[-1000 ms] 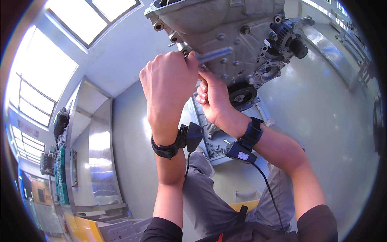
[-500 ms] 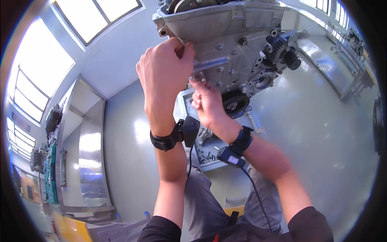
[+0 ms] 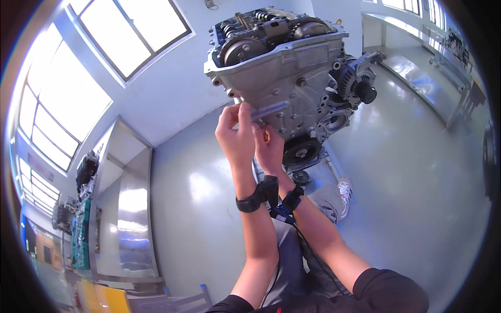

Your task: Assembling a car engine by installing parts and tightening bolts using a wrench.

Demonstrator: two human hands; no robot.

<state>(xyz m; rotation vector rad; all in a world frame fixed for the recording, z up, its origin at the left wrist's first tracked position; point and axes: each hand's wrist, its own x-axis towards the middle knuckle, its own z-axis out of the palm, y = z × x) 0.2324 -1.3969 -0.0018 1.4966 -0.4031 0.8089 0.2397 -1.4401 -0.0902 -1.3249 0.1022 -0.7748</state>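
Observation:
A large grey metal engine (image 3: 313, 57) stands in front of me, with its gears and camshafts bare on top. Both my hands are at the lower left edge of its front cover (image 3: 292, 96). My left hand (image 3: 236, 133) is closed in a pinch against that edge, and whatever lies between the fingertips is hidden. Close beside it on the right, my right hand (image 3: 269, 148) has curled fingers by a small shiny metal part (image 3: 259, 123). Whether that part is gripped or only touched, I cannot make out. Each wrist wears a black strap with a small device.
On the engine's right side are an alternator (image 3: 357, 83) and a round opening in a housing; below sits a black pulley (image 3: 301, 151). A shoe (image 3: 344, 195) rests on the floor under it. Metal benches stand left (image 3: 135, 208) and right (image 3: 417, 73), the left one beside more engines.
My view has tilted up, so the engine sits lower and its top shows. The right hand has come up beside the left. The tray of bolts is now mostly hidden.

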